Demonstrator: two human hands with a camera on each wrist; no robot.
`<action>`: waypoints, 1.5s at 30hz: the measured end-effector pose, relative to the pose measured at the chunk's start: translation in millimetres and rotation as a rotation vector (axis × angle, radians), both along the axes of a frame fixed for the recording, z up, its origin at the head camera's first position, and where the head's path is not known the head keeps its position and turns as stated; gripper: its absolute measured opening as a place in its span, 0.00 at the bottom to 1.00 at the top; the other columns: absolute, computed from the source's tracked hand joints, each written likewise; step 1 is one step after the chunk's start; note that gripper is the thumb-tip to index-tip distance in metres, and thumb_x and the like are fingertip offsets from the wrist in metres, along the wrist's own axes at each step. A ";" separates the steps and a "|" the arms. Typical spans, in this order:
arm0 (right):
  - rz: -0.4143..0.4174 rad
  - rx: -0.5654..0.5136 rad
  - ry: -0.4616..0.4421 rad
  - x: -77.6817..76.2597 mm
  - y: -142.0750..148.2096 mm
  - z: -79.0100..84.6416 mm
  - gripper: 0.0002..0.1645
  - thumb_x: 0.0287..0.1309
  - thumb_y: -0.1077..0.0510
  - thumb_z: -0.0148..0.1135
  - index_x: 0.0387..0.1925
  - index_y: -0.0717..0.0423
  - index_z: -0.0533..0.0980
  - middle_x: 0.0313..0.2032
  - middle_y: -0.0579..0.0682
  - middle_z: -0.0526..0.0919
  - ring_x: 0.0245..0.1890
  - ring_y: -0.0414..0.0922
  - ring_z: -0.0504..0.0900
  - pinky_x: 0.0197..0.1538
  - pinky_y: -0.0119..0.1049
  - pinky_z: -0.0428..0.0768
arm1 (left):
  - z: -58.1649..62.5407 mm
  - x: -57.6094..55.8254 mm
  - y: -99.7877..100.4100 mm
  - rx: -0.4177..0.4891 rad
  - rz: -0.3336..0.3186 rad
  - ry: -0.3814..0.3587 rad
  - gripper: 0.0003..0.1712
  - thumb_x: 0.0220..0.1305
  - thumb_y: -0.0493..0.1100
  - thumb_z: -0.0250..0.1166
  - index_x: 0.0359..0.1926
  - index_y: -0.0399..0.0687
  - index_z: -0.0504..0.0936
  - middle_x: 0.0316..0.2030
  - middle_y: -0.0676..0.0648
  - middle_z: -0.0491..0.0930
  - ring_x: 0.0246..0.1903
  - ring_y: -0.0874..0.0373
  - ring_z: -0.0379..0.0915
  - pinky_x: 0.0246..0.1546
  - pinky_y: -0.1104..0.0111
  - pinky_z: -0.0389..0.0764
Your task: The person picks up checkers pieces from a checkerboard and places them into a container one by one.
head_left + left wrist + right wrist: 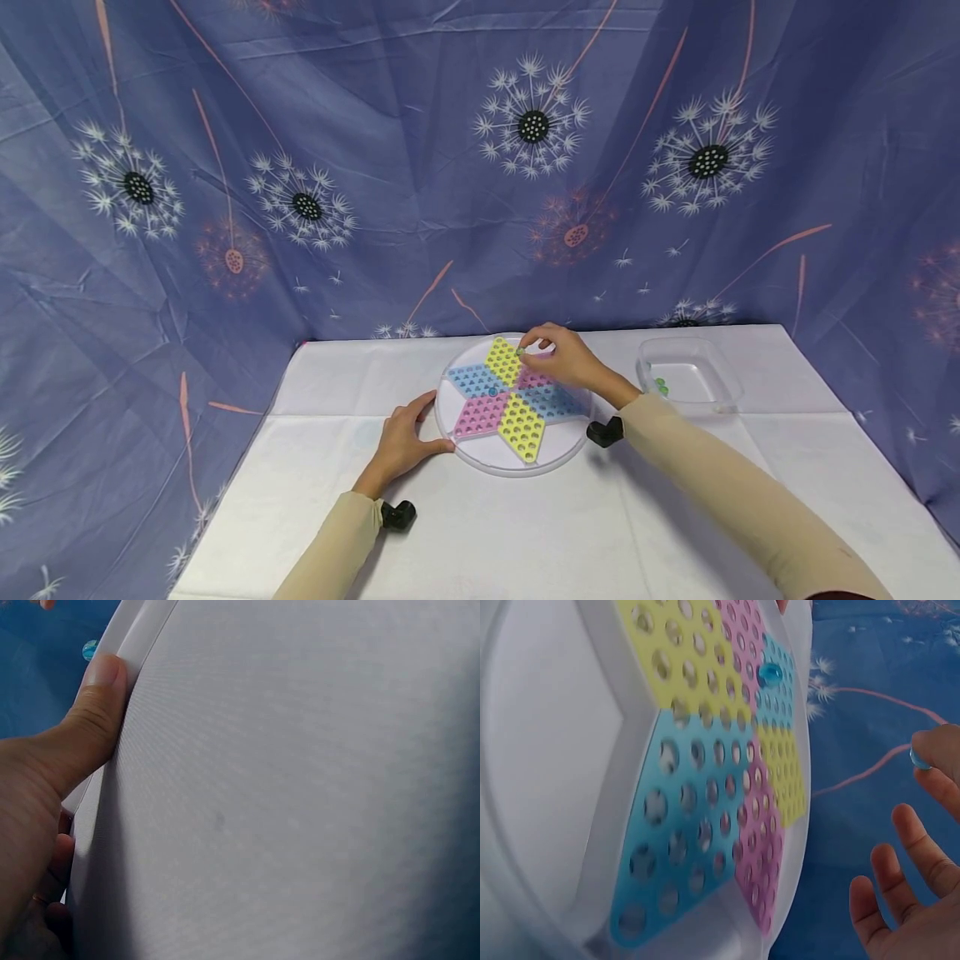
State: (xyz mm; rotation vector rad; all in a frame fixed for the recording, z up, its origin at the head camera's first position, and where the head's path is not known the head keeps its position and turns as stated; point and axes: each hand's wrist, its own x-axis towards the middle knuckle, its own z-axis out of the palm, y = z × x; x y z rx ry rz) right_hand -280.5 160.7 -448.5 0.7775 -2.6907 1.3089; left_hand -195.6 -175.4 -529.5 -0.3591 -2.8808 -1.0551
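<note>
A round white Chinese checkers board [468, 457] with a star of yellow, pink and blue hole fields lies on the table. My left hand [402, 437] rests against its left edge, thumb and forefinger spread apart; in the left wrist view the thumb [94, 712] presses the rim. Above the far yellow and pink points, my right hand [564, 358] pinches a small glass marble [919, 758] between thumb and forefinger. The other right fingers are spread, as the right wrist view shows. One blue marble [770, 673] sits on the board, left of its centre in the head view.
Right of the board stands a clear plastic container [693, 382] with a few green marbles [662, 386] at its left side. A white cloth [525, 533] covers the table. Behind it hangs a blue curtain [420, 167] with dandelion prints.
</note>
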 end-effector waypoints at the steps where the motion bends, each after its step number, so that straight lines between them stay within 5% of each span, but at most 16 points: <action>1: -0.007 0.002 0.000 0.5 3.2 0.7 0.09 0.63 0.54 0.73 0.45 0.46 0.85 0.50 0.47 0.82 0.51 0.54 0.80 0.50 0.50 0.80 | 0.0 0.2 0.1 -0.001 0.001 -0.002 0.59 0.42 0.60 0.85 0.75 0.50 0.69 0.41 0.51 0.76 0.40 0.56 0.65 0.47 0.56 0.69; 25: -0.191 0.045 0.027 11.2 109.6 10.0 0.14 0.66 0.48 0.70 0.49 0.47 0.84 0.55 0.53 0.80 0.52 0.58 0.77 0.49 0.53 0.77 | 1.2 1.6 1.2 0.013 0.001 -0.010 0.59 0.42 0.58 0.85 0.75 0.50 0.69 0.41 0.51 0.76 0.40 0.56 0.65 0.49 0.56 0.66; 45: -0.385 0.110 -0.039 31.8 182.4 11.6 0.24 0.68 0.40 0.64 0.55 0.51 0.81 0.62 0.59 0.77 0.56 0.60 0.76 0.50 0.60 0.77 | 2.0 1.4 1.9 0.015 0.000 0.007 0.59 0.42 0.59 0.85 0.75 0.48 0.70 0.41 0.48 0.76 0.40 0.54 0.65 0.49 0.54 0.65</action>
